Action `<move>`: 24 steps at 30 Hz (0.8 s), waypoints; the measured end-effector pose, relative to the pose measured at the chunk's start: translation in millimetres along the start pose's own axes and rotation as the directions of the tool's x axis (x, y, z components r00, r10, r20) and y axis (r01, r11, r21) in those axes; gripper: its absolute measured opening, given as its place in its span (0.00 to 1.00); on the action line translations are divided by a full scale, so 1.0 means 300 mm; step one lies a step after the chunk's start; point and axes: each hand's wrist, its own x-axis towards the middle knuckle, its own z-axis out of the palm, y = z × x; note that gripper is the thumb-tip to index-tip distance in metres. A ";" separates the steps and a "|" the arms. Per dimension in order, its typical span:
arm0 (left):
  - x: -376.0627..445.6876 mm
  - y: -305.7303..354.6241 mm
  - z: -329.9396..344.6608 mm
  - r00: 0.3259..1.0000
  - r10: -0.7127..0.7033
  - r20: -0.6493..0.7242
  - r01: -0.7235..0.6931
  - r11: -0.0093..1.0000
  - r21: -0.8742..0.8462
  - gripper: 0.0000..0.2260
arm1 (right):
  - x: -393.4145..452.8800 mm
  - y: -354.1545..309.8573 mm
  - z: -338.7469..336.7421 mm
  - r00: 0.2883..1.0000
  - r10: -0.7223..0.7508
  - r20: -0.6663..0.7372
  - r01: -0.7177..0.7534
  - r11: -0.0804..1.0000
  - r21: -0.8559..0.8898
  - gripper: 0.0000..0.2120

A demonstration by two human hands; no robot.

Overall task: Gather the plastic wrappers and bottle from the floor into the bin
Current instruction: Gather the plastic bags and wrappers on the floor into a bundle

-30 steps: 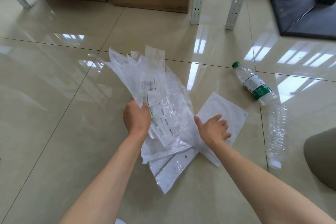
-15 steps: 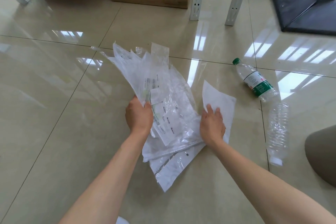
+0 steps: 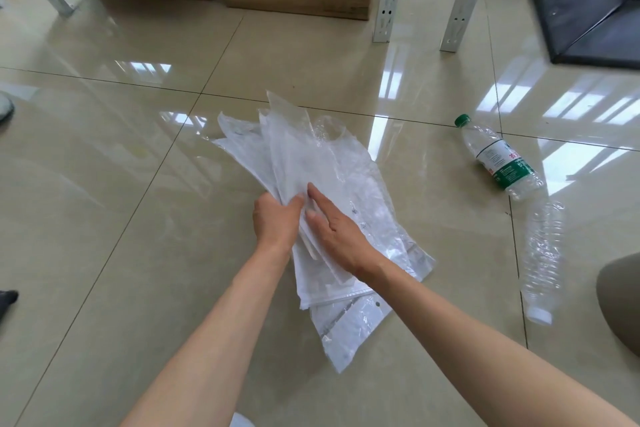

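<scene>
Head view looks steeply down, near the floor [image 3: 104, 253]

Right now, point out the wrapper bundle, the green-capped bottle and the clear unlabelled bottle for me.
wrapper bundle [image 3: 304, 156], head view, on the upper fanned sheets.
green-capped bottle [image 3: 502, 158], head view, on its label.
clear unlabelled bottle [image 3: 543, 253], head view, on the ribbed middle of its body.

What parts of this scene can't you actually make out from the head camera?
- No bin shows anywhere in the head view.
- Label print on the green-capped bottle: too small.
- Wrappers count: overlapping clear sheets, partly under the left hand and right hand.
- Grey rounded shape: cut off by the right edge.
</scene>
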 end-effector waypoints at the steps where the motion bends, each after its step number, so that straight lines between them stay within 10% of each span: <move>1: 0.000 -0.001 0.001 1.000 0.003 -0.009 -0.002 1.000 0.028 0.10 | -0.002 0.011 -0.002 0.999 0.040 -0.006 -0.040 0.999 0.020 0.28; 10: 0.005 0.008 0.043 0.981 0.187 -0.047 -0.169 0.950 0.263 0.13 | 0.011 0.178 -0.235 0.953 0.164 -0.255 -0.225 0.946 -0.234 0.32; 16: 0.019 0.015 0.108 0.970 0.242 -0.035 -0.217 0.920 0.326 0.11 | 0.034 0.326 -0.747 0.713 0.187 -0.676 -0.590 0.681 -0.434 0.30; 24: 0.031 0.037 0.191 0.956 0.291 -0.019 -0.268 0.902 0.337 0.13 | 0.023 0.485 -0.929 0.609 0.508 -0.610 -0.789 0.465 -0.401 0.33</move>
